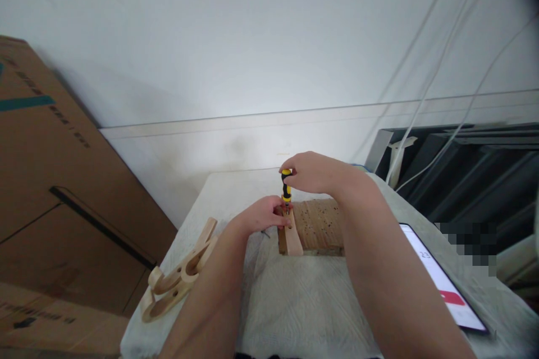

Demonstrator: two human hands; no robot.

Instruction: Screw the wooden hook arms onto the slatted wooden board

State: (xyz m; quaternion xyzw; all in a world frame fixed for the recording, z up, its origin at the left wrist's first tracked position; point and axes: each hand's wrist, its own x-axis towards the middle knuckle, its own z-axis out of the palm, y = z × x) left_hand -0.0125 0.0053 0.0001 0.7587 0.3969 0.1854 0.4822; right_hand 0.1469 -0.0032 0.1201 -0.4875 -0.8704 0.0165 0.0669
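My right hand [309, 172] grips the top of a black and yellow screwdriver [286, 186], which stands upright with its tip down. Under it lies a pale wooden strip [295, 241], set across the left end of a brown wooden board [318, 224] dotted with small holes. My left hand [267, 214] is closed at the screwdriver's lower end, its fingers pinching around the tip and the strip. What sits between those fingers is too small to make out. A dark screw [265, 233] lies on the cloth just below my left hand.
Several curved wooden pieces [181, 275] lie at the table's left. A tablet [442, 280] with a lit screen rests at the right. A cloth [290, 303] covers the table. Behind is a white wall [252, 56]; a large cardboard box [84, 190] stands left, dark panels [497, 179] right.
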